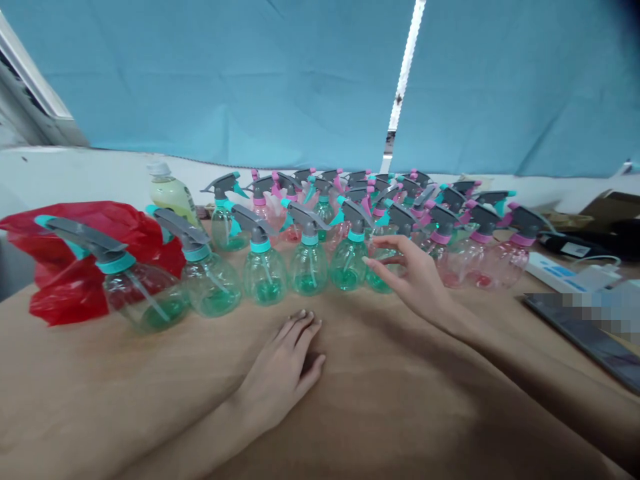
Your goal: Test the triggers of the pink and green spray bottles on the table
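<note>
My left hand (283, 367) lies on the wooden table with its fingers stretched out, holding nothing. My right hand (413, 273) hovers at the front row of spray bottles, thumb and fingertips apart. Its fingertips are between a clear green spray bottle (349, 267) and another green spray bottle (381, 283) that it partly covers; whether they touch either I cannot tell. More green bottles with grey and turquoise triggers stand to the left, among them a leftmost bottle (145, 300) and a middle bottle (265, 277). Right of my right hand stand pink spray bottles (507, 263).
Behind the front row are several more spray bottles. A red plastic bag (75, 267) and a white-capped drink bottle (170, 193) are at the left. A power strip (555, 273) and a dark phone-like slab (575, 333) lie at the right. A blue sheet (250, 80) hangs behind.
</note>
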A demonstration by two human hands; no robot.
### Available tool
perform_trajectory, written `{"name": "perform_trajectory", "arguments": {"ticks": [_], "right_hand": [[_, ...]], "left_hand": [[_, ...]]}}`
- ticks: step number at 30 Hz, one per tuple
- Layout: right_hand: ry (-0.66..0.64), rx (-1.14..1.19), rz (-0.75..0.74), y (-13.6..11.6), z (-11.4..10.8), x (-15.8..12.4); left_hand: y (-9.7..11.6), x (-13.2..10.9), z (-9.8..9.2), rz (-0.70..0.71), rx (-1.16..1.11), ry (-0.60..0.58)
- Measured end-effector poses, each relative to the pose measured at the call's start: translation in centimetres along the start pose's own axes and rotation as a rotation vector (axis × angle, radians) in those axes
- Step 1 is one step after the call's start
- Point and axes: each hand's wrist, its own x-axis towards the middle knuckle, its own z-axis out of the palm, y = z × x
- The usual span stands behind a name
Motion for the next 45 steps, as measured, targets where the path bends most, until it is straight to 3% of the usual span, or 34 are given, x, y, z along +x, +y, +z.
{"name": "perform_trajectory", "arguments": {"ticks": [4, 16, 21, 27, 33, 40, 45], "right_hand": [[-0.009, -0.014, 0.108, 0.9, -0.6, 0.2], [-0.087, -0.196, 0.185, 1.9, 3.1, 3.5], [-0.117, -0.27, 0.195, 1.7, 3.3, 4.0], [-0.173, -0.301, 0.189, 1.1, 2.2, 3.0], [-0.258, -0.362, 0.151, -1.0, 0.2, 0.1], [-0.349, -0.385, 0.1, -3.0, -2.7, -3.5], [-0.404, -0.311, 0.069, -3.4, -5.0, -5.2]], "left_hand": [[0.4, 1.2, 0.6, 0.014, -0.021, -0.004], [0.5, 2.0, 1.1, -0.003, -0.064, -0.014], [0.5, 2.1, 1.2, 0.002, -0.059, -0.015], [0.4, 2.1, 1.1, -0.004, -0.08, -0.025], [0.6, 2.3, 0.9, -0.093, -0.14, 0.0], [3.1, 3.4, 0.8, -0.199, -0.352, 0.032], [5.7, 4.7, 2.0, -0.116, -0.513, 0.02]]}}
